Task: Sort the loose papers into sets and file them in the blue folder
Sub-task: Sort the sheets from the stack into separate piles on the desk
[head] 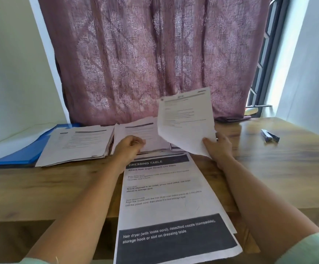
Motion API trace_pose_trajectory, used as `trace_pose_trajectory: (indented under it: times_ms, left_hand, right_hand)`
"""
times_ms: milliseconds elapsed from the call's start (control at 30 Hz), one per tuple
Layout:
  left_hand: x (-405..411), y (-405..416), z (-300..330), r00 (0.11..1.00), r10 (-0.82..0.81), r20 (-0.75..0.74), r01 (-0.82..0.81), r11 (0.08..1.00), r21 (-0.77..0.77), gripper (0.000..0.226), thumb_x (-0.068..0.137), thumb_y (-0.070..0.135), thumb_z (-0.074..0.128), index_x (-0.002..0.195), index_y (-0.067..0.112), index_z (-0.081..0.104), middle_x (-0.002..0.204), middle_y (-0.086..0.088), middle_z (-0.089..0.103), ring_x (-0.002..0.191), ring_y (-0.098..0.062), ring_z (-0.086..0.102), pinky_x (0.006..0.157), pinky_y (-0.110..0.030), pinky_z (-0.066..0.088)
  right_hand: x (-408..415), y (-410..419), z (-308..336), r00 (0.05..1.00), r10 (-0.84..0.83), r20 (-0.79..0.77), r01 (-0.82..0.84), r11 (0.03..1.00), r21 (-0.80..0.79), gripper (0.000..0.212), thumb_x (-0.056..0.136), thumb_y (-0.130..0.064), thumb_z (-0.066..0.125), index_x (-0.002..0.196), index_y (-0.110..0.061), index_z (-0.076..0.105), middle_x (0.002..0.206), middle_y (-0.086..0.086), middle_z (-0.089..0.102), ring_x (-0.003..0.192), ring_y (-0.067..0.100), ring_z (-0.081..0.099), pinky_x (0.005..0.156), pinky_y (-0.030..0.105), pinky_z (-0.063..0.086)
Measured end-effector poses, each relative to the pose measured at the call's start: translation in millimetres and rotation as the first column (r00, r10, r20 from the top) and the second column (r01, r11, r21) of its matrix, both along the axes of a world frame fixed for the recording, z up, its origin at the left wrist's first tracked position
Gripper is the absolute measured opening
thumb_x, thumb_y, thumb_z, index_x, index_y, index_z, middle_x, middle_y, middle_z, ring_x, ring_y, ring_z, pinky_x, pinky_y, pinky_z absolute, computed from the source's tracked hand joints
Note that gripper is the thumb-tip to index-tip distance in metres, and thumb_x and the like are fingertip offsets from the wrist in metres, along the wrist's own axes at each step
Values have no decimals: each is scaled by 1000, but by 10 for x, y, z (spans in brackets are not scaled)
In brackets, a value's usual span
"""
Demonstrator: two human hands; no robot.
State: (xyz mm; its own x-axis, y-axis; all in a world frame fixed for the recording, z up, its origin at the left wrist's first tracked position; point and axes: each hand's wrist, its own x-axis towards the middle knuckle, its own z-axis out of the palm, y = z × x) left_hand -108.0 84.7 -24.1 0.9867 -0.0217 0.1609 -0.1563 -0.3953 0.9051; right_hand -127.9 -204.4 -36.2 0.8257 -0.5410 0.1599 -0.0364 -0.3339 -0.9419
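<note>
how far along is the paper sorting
Partly done. Two piles already sit on the table: a thick stack lying on the open blue folder and a second pile under the left hand. In hand: the right hand lifts one sheet. Left: the "Dressing Table" sheets, and filing everything.

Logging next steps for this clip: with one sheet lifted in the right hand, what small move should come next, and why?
Probably lay the raised white printed sheet onto one of the stacks. The right hand pinches its lower corner, holding it above the wooden table, while the left hand rests on the middle paper pile. Another thick paper stack sits beside the open blue folder, so sorting looks unfinished.
</note>
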Motion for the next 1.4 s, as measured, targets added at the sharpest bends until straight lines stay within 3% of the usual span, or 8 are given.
trace_pose_trajectory:
  times_ms: [267,600,667,767,867,1033,1300,1400]
  left_hand:
    - [40,13,-145,959,-283,-9,229,753,616,70,49,81,70,99,34,60,103,11,53,100,-10,47,83,-31,45]
    - [43,32,-229,960,-279,29,194,736,649,83,50,82,68,117,35,56,114,9,47,112,-12,40,97,-39,42]
    - [51,36,-231,960,-277,37,186,731,656,89,49,85,66,120,34,55,113,10,47,112,-12,40,97,-40,42]
    - [37,31,-223,962,-270,31,180,720,670,96,47,88,64,125,32,54,116,10,46,114,-11,39,99,-39,41]
    - [34,26,-234,965,-260,26,177,724,667,98,45,89,64,125,34,53,117,12,46,117,-10,38,100,-38,39]
    - [41,33,-233,965,-260,34,175,733,658,97,43,91,63,122,35,55,114,13,47,115,-11,40,100,-40,40]
    - [-4,37,-242,962,-270,48,186,772,608,82,46,86,67,110,37,57,107,15,50,107,-8,47,93,-37,46]
    - [-19,39,-236,965,-259,51,181,789,587,81,44,85,69,108,36,58,107,14,50,105,-9,49,92,-38,47]
  right_hand:
    - [277,-214,0,990,-134,33,138,981,-138,34,87,-24,60,121,-18,58,113,8,65,87,18,57,78,32,52]
    - [581,-376,-48,999,-26,27,35,902,-431,42,84,-35,72,115,-12,58,120,6,56,110,25,53,88,29,41]
    - [632,-368,-54,998,-21,-63,-19,814,-581,51,88,-39,67,127,-11,54,142,10,42,131,28,42,105,33,34]
    - [642,-278,-34,983,-83,-162,-102,483,-870,70,93,-50,52,150,-17,27,160,10,16,149,31,3,119,49,7]
    - [618,-114,-56,922,-16,-387,-364,304,-880,71,94,-66,28,153,-29,20,160,5,21,150,28,7,119,53,8]
    - [605,-137,-94,789,12,-614,-554,447,-703,61,99,-60,23,153,-33,19,161,6,18,147,30,19,118,54,17]
    - [257,58,32,962,248,-111,-261,732,-629,34,98,-37,53,125,-17,61,128,5,60,104,18,58,87,25,42]
    - [145,273,4,929,355,-107,-344,720,-603,22,95,-34,59,104,-17,70,103,-1,70,83,9,57,75,19,38]
